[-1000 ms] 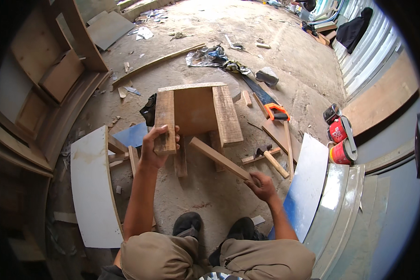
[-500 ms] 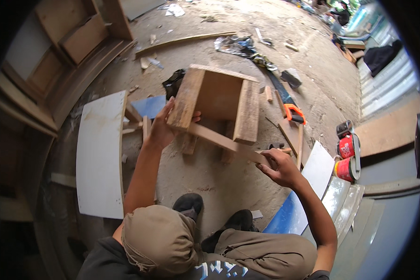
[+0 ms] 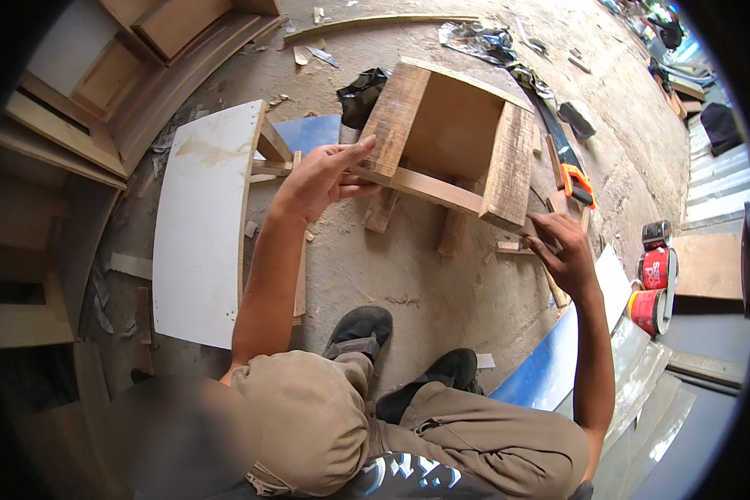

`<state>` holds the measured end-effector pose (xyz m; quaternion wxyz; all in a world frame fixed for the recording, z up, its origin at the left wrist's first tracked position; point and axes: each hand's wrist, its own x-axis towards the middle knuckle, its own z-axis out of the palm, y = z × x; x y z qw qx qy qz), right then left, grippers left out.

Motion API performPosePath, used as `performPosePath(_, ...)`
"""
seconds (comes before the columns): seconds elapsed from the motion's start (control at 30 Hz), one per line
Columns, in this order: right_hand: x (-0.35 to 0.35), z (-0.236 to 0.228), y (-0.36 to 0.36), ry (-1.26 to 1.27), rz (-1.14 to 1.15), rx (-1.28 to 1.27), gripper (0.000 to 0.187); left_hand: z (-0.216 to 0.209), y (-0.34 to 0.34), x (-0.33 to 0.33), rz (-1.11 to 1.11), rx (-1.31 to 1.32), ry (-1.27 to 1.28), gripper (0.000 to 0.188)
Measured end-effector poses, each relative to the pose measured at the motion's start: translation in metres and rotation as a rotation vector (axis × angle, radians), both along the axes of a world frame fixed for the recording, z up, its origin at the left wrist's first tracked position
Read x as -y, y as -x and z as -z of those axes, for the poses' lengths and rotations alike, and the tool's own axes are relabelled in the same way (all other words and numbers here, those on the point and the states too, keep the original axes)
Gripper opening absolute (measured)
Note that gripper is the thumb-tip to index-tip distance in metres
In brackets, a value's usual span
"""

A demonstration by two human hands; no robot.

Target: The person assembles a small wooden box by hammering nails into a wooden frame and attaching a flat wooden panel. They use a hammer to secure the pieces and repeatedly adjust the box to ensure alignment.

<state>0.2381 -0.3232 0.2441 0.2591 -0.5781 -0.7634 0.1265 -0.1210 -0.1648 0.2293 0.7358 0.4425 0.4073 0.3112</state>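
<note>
The wooden strip (image 3: 437, 190) is held crosswise at the near ends of the two side boards of the wooden box (image 3: 467, 82), which is positioned ahead of the feet, between the white panel (image 3: 204, 225) and the handsaw (image 3: 577, 185). At the left corner, the left hand (image 3: 312, 183) is closed about the joint, with its thumb laid against the left side board (image 3: 396, 121) and its fingers at the strip's end. The strip's right end is pinched by the right hand (image 3: 565, 250), just beyond the right side board (image 3: 508, 171). Whether the strip bears fully on the right side board cannot be told, since the contact is hidden. For a sound placement, the left corner should be used as the fixed reference, and the right end should be adjusted against it. The strip should be set square to both side boards, and the overhang should be checked at each end. Fingertips should be kept clear of the contact faces. Pressure should be applied evenly, as the box could be racked or tipped by a one-sided push.
</note>
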Motion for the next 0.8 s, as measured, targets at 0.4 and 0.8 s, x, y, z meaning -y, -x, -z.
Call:
performPosePath(0.4,-0.013,0.008,0.02,0.017,0.072,-0.067,0.034,0.001,-0.006,-0.001,-0.04,-0.028,-0.048,0.046)
performPosePath(0.8,-0.009,0.002,0.028,0.033,0.06,-0.104,0.027,-0.005,-0.004,0.004,-0.035,-0.166,-0.074,0.062)
